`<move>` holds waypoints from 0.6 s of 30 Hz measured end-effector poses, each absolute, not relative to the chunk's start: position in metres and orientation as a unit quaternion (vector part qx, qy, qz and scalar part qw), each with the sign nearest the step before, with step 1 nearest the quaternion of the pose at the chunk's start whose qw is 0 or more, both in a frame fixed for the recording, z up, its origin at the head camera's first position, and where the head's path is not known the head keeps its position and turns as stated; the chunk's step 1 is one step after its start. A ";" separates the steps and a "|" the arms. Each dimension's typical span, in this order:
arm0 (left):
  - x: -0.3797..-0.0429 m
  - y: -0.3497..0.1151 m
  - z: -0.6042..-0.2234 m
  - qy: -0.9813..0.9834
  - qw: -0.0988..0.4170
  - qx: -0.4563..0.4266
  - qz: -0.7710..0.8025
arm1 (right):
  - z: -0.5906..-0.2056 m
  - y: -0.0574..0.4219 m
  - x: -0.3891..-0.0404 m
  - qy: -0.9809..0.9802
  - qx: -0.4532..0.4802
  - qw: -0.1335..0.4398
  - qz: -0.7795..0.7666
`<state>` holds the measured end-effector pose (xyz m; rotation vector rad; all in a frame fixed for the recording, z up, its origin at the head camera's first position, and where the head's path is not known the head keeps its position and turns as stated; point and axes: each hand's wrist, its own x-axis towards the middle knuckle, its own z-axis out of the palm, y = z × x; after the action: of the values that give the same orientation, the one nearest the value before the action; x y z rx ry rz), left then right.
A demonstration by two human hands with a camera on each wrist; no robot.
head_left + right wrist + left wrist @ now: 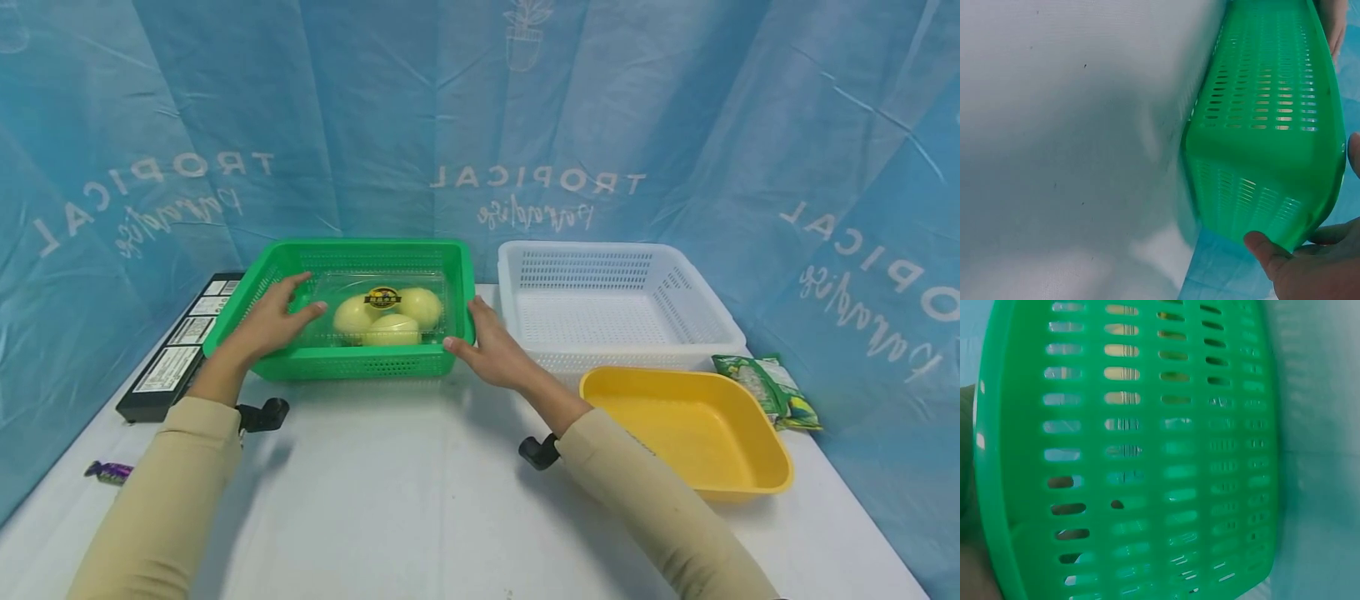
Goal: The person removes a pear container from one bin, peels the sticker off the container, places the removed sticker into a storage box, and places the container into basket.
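A green slotted basket (405,362) stands at the back left. Inside it lies a clear plastic box (420,279) of three pale yellow-green round fruits (392,331), with a black-and-gold label on the lid. My left hand (272,321) reaches over the basket's front left corner, fingers and thumb spread above its inside, beside the box. At the front right corner my right hand (495,346) grips the basket, thumb at the rim and fingers against the outer end wall. The left wrist view shows mostly the slotted front wall (1147,437), with the hand largely hidden behind it.
A white basket (622,360) stands right of the green one, with a yellow tray (675,433) before it. Green snack packets (780,392) lie beside the tray. Far left are a black box with white labels (168,371) and a purple wrapped candy (112,473). Blue curtains surround the table.
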<state>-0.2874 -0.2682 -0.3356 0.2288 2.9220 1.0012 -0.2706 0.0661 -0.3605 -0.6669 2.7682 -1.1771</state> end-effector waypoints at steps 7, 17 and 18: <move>-0.292 -0.271 -0.334 0.938 0.059 0.092 0.328 | -0.364 0.063 -0.272 0.903 -0.205 0.034 -0.377; -0.297 -0.275 -0.335 0.927 0.109 0.077 0.351 | -0.364 0.063 -0.271 0.908 -0.204 0.042 -0.365; -0.298 -0.275 -0.335 0.926 0.113 0.077 0.353 | -0.365 0.064 -0.271 0.908 -0.206 0.041 -0.362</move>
<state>-0.2977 -0.2746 -0.3349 0.2269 2.7163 1.0357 -0.2707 0.0637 -0.3646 -0.6297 2.7809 -1.1089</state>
